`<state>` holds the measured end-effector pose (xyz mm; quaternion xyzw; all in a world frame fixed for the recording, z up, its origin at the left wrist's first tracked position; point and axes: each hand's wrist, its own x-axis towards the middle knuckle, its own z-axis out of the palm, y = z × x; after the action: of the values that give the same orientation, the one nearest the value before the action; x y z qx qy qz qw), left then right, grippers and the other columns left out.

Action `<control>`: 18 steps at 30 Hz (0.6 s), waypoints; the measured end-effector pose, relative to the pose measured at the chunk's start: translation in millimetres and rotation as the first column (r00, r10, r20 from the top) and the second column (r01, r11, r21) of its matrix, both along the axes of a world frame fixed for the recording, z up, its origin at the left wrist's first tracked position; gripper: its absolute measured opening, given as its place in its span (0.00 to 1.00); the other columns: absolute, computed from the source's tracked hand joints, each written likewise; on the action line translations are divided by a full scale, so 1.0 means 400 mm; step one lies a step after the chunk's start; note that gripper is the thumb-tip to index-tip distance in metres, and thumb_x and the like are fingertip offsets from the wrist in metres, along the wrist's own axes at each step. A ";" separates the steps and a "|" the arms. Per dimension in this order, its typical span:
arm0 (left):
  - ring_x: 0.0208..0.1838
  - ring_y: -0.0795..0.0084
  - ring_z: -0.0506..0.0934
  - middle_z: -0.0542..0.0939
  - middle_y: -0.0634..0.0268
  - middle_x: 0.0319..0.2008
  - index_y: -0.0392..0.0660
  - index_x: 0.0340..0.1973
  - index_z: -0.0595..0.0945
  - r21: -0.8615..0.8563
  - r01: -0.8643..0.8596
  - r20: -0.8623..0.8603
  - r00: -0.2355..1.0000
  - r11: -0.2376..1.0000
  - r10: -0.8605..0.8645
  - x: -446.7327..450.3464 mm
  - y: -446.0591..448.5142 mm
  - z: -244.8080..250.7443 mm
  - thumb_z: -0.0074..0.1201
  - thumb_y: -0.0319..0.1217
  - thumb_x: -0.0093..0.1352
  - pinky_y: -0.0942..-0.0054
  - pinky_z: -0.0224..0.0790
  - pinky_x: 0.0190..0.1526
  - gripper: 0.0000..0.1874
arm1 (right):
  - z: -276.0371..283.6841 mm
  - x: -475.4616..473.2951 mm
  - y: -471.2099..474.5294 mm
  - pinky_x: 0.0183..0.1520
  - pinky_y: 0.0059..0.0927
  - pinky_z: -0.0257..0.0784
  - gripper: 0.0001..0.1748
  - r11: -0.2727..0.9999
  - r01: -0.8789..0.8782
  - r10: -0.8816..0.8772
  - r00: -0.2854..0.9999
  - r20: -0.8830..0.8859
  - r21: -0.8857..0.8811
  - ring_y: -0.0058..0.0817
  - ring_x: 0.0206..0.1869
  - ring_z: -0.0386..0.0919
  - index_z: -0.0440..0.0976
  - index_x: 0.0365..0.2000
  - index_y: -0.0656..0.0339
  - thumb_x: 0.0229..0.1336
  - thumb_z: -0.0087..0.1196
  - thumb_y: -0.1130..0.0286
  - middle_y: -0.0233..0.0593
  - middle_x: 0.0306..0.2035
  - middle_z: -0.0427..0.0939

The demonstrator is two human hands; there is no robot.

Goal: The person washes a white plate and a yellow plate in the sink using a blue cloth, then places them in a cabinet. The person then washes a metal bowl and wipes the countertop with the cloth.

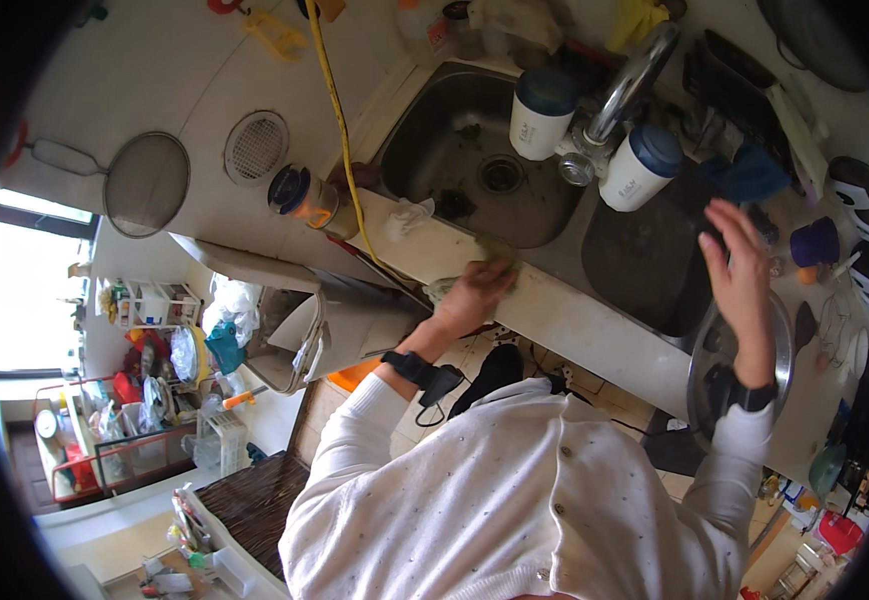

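Note:
My left hand (479,291) is on the pale front ledge of the sink counter (592,330), its fingers curled over a greyish-green cloth (442,288). Motion blurs the cloth's far side, and part of it is hidden beneath the hand. My right hand (740,262) is raised with fingers apart and nothing in it, between the right sink basin (640,262) and a round steel bowl (782,337). Dark wet scraps (455,204) lie in the left steel basin (442,135), around its drain (501,175). A crumpled white tissue (409,218) rests on the ledge left of my left hand.
A chrome faucet (633,82) rises behind the basins, flanked by two white canisters with blue caps (543,112). A yellow hose (339,120) hangs down to the ledge. At left are a lidded jar (303,196) and an open bin (284,337). A purple cup (815,241) stands at right.

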<state>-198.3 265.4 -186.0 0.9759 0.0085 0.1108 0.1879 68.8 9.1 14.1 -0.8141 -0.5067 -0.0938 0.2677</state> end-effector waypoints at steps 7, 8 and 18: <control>0.53 0.57 0.72 0.69 0.59 0.61 0.45 0.54 0.76 -0.090 0.137 0.114 0.985 0.986 -0.127 0.201 -0.209 -0.055 0.53 0.27 0.58 0.64 0.70 0.54 0.25 | -0.135 -0.202 -0.013 0.44 0.32 0.74 0.10 0.976 0.040 0.032 0.946 -0.323 0.213 0.41 0.43 0.78 0.75 0.40 0.67 0.57 0.55 0.77 0.45 0.43 0.78; 0.54 0.56 0.71 0.68 0.58 0.62 0.44 0.54 0.76 -0.107 0.160 0.121 0.982 0.981 -0.147 0.235 -0.234 -0.055 0.54 0.28 0.59 0.63 0.69 0.55 0.25 | -0.160 -0.222 -0.014 0.43 0.32 0.74 0.09 0.971 0.072 0.028 0.912 -0.408 0.228 0.40 0.42 0.79 0.75 0.40 0.67 0.57 0.55 0.77 0.45 0.42 0.78; 0.73 0.51 0.51 0.50 0.50 0.72 0.48 0.67 0.60 0.106 0.574 -0.220 0.810 0.812 -0.544 0.228 -0.181 0.044 0.50 0.55 0.63 0.52 0.42 0.70 0.42 | -0.212 -0.326 -0.370 0.37 0.22 0.70 0.12 0.580 0.728 -0.585 0.684 -0.435 0.365 0.23 0.33 0.76 0.74 0.45 0.66 0.62 0.52 0.74 0.40 0.39 0.77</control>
<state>-107.2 193.0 -168.4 0.9529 -0.2721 -0.0377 0.1281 -61.5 -138.8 -70.7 -0.8462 -0.0800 -0.2069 0.4845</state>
